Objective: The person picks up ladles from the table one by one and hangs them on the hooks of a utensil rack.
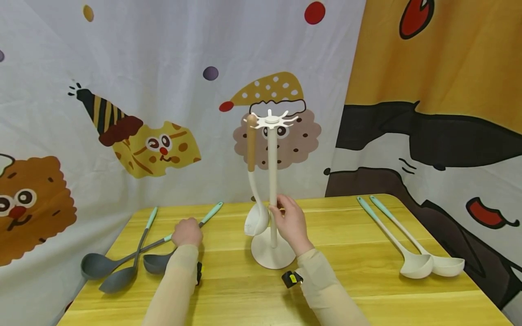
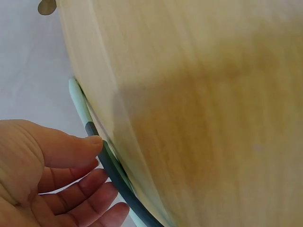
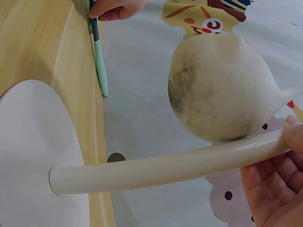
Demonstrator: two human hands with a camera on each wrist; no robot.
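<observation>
My left hand (image 1: 187,232) pinches the dark shaft of a grey ladle (image 2: 118,177) between thumb and fingers; its mint handle points to the table's back edge and its bowl lies by my forearm. The handle end of another grey ladle (image 1: 98,266) reaches under or beside this hand. With my right hand (image 1: 292,222) I hold the cream pole of a utensil stand (image 1: 273,172), thumb on one side and fingers on the other. From the stand's slotted top hangs a white ladle (image 3: 218,90) with a wooden handle, its scuffed bowl close to the pole.
A third grey ladle (image 1: 118,280) crosses the second one at the left. Two white ladles (image 1: 417,265) with mint handles lie side by side on the right of the wooden table (image 1: 244,294). Behind the table hangs a printed cloth (image 1: 163,68).
</observation>
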